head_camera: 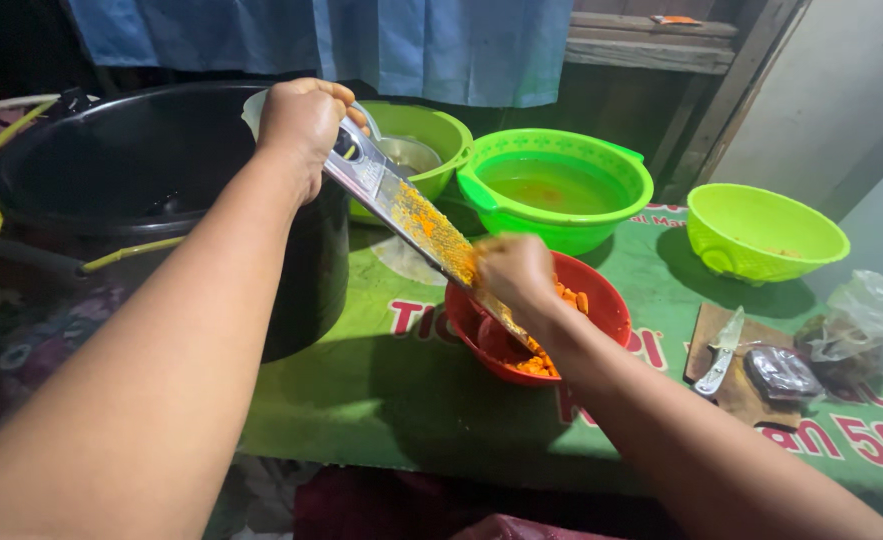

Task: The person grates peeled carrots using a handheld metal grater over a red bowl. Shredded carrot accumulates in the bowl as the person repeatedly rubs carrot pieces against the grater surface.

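Because the flat metal grater slants from the upper left of the frame down into the red bowl at centre, the orange shreds drop straight into that bowl; the left hand is clenched round the grater's top end, propping it at that tilt, while the right hand is curled against the lower face, pressing an orange piece too hidden to identify; the bowl sits on the green-covered surface, just beside a large black pot
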